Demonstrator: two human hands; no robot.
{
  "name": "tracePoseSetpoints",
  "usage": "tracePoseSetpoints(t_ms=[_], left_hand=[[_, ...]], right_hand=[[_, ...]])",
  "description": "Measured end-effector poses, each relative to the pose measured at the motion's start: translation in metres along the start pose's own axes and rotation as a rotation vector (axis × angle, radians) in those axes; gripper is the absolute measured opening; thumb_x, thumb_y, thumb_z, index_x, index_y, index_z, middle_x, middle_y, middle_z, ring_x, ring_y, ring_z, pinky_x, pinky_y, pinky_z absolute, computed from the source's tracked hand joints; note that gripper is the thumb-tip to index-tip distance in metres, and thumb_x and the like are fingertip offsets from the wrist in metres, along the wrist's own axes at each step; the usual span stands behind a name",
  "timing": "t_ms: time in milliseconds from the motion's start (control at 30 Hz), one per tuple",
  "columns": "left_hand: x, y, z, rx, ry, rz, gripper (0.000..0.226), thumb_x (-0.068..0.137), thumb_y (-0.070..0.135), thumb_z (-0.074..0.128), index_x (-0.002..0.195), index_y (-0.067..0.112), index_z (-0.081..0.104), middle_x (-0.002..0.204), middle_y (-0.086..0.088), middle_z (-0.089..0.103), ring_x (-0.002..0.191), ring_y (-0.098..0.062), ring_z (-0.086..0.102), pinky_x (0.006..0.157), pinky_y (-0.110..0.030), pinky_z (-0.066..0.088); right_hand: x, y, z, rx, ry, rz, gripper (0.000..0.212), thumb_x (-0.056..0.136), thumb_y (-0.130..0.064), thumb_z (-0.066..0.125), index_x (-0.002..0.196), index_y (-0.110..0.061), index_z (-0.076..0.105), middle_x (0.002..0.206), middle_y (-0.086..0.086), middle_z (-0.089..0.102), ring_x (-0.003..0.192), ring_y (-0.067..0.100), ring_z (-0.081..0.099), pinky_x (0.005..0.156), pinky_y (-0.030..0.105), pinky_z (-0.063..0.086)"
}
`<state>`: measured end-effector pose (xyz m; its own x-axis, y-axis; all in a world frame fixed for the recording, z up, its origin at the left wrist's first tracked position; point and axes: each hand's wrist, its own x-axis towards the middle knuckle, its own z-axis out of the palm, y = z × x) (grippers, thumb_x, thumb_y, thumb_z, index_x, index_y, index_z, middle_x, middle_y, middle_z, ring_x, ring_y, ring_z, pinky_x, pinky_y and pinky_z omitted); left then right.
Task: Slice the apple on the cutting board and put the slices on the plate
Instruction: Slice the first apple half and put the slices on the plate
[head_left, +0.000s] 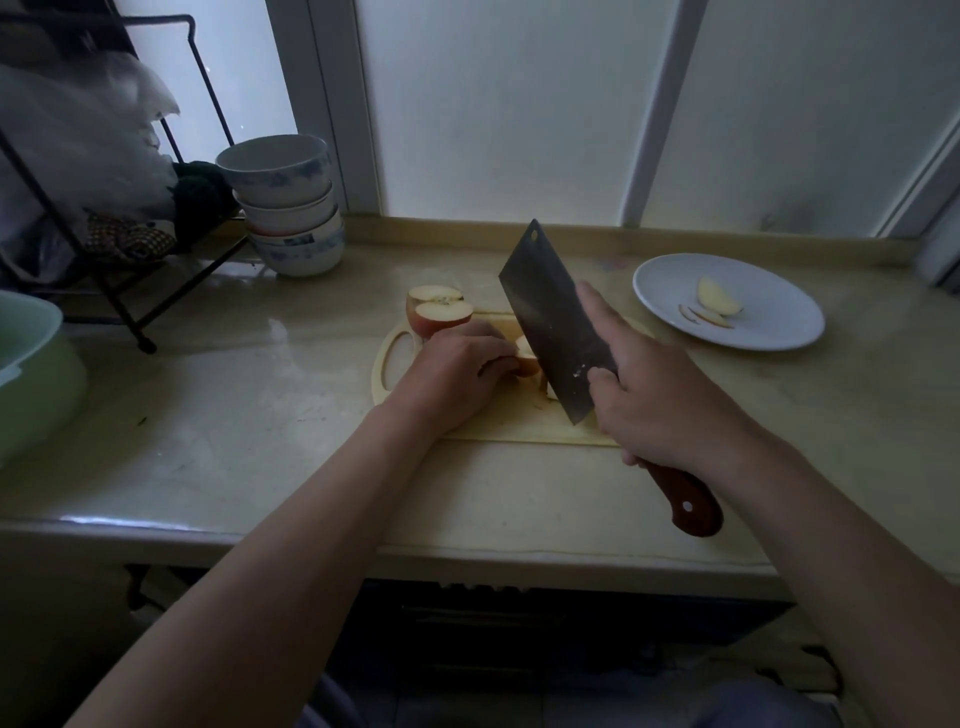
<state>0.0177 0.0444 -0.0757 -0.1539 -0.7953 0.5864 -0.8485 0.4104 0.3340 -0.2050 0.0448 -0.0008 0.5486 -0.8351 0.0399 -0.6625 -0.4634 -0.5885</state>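
Observation:
A pale cutting board (519, 423) lies on the counter. My left hand (457, 371) presses an apple piece (527, 358) down on it. My right hand (660, 400) grips a cleaver (553, 322) by its reddish wooden handle, forefinger laid along the blade. The blade stands right against the apple piece, edge down on the board. Two cut apple chunks (439, 312) rest at the board's far left corner, cut faces up. A white plate (769, 332) to the right holds a wedge and thin apple slices (714, 306).
A stack of bowls (288, 208) stands at the back left beside a black wire rack (119, 291). A green pot (31, 374) sits at the far left edge. The counter's front edge runs below the board, and a window wall stands behind.

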Motion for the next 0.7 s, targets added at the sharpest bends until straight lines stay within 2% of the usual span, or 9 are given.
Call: tracePoseSetpoints(t_ms=[100, 233, 333, 500, 600, 700], left_hand=[[-0.001, -0.001, 0.001, 0.014, 0.017, -0.001, 0.015, 0.092, 0.004, 0.070, 0.104, 0.007, 0.080, 0.104, -0.011, 0.074, 0.091, -0.026, 0.071, 0.082, -0.031, 0.054], [0.000, -0.003, 0.001, 0.022, 0.022, -0.002, 0.015, 0.092, 0.003, 0.070, 0.104, 0.006, 0.079, 0.104, -0.012, 0.074, 0.090, -0.028, 0.071, 0.081, -0.032, 0.056], [0.001, -0.004, 0.001, 0.029, 0.028, 0.004, 0.015, 0.093, 0.002, 0.069, 0.104, 0.006, 0.079, 0.103, -0.012, 0.075, 0.089, -0.027, 0.072, 0.080, -0.028, 0.053], [0.001, -0.005, 0.003, 0.028, 0.023, -0.006, 0.015, 0.093, 0.002, 0.068, 0.103, 0.006, 0.079, 0.103, -0.011, 0.075, 0.090, -0.025, 0.072, 0.081, -0.026, 0.052], [0.002, -0.005, 0.002, 0.031, 0.037, -0.007, 0.014, 0.093, 0.002, 0.069, 0.101, 0.006, 0.080, 0.101, -0.010, 0.075, 0.089, -0.024, 0.071, 0.080, -0.022, 0.048], [0.002, -0.007, 0.004, 0.028, 0.039, -0.006, 0.014, 0.092, 0.002, 0.070, 0.101, 0.006, 0.080, 0.101, -0.010, 0.075, 0.088, -0.023, 0.072, 0.080, -0.023, 0.050]], right_hand=[[0.002, -0.005, 0.001, -0.017, -0.022, -0.002, 0.080, 0.106, -0.014, 0.039, 0.160, -0.056, -0.004, 0.104, 0.008, 0.067, 0.059, 0.026, 0.070, 0.050, 0.035, 0.061], [0.008, -0.009, 0.005, -0.073, -0.013, -0.006, 0.081, 0.105, -0.012, 0.038, 0.161, -0.052, -0.004, 0.093, 0.009, 0.066, 0.059, 0.027, 0.070, 0.051, 0.039, 0.061], [0.011, -0.011, 0.005, -0.123, -0.015, -0.006, 0.081, 0.105, -0.012, 0.038, 0.162, -0.050, -0.005, 0.086, 0.010, 0.065, 0.060, 0.028, 0.069, 0.052, 0.044, 0.061], [0.015, -0.011, 0.005, -0.138, -0.020, -0.011, 0.081, 0.105, -0.012, 0.039, 0.162, -0.049, -0.005, 0.085, 0.009, 0.064, 0.059, 0.026, 0.069, 0.052, 0.041, 0.062], [0.018, -0.011, 0.006, -0.165, -0.022, -0.016, 0.079, 0.105, -0.013, 0.038, 0.162, -0.047, -0.005, 0.085, 0.011, 0.065, 0.062, 0.027, 0.069, 0.059, 0.045, 0.062], [0.022, -0.011, 0.008, -0.186, -0.023, -0.021, 0.079, 0.105, -0.014, 0.038, 0.163, -0.046, -0.005, 0.083, 0.010, 0.065, 0.064, 0.026, 0.068, 0.067, 0.048, 0.062]])
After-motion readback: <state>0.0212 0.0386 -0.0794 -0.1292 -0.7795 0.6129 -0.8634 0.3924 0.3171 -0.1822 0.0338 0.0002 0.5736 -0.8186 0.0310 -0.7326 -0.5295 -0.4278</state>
